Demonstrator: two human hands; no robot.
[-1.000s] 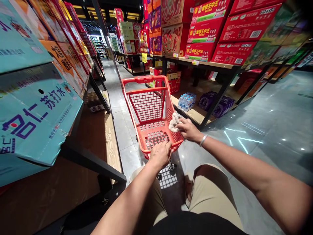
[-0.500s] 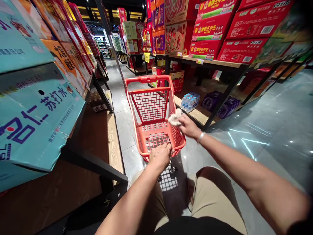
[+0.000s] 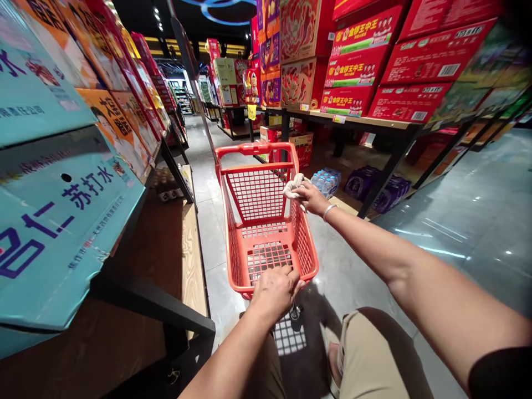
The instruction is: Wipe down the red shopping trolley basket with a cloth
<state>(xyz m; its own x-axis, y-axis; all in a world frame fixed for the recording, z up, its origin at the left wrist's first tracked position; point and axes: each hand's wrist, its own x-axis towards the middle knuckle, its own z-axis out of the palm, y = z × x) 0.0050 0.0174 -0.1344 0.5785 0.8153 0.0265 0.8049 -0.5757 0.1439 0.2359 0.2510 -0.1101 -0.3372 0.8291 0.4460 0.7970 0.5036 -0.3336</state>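
Note:
In front of my knees stands a red plastic shopping cart (image 3: 306, 244), its mesh basket holding nothing that I can see. My left hand (image 3: 277, 291) is closed over the basket's near rim. My right hand (image 3: 311, 197) grips a bunched whitish cloth (image 3: 294, 186) at the upper right side rim of the cart. The cloth touches or hangs just over that rim; I cannot tell which. The cart's raised handle (image 3: 257, 148) is at its far end.
Stacked blue cartons (image 3: 62, 205) and orange boxes (image 3: 114, 119) line a shelf close on the left. Red boxes (image 3: 357, 72) fill the shelf on the right, above packs of bottled water (image 3: 326, 182). A dark pole (image 3: 199, 100) rises beside the cart's handle. A tiled aisle runs ahead.
My right hand has moved the cloth slightly up and forward along the cart's right side. My left hand stays on the near rim. The view has tilted up a little.

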